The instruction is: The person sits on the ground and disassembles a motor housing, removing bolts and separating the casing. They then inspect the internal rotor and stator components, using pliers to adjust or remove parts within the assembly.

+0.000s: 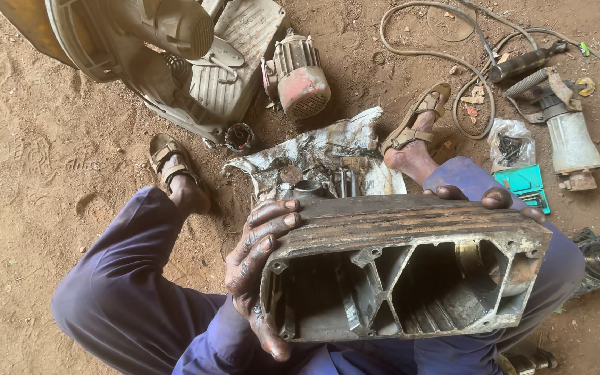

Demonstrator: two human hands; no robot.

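I hold a grimy grey metal engine casing (411, 236) in my lap, its open side facing up and showing two hollow chambers with ribs. My left hand (258, 267) grips its left end, fingers over the top edge and thumb along the lower corner. Only the fingertips of my right hand (484, 196) show, curled over the far right edge. Both hands are dark with grease.
A dirty cloth (328, 156) with small metal parts lies on the dirt between my sandalled feet. Beyond it sit a red electric motor (300, 76) and a large grey machine housing (168, 55). A power tool (567, 132), hoses and a teal case (522, 182) lie at right.
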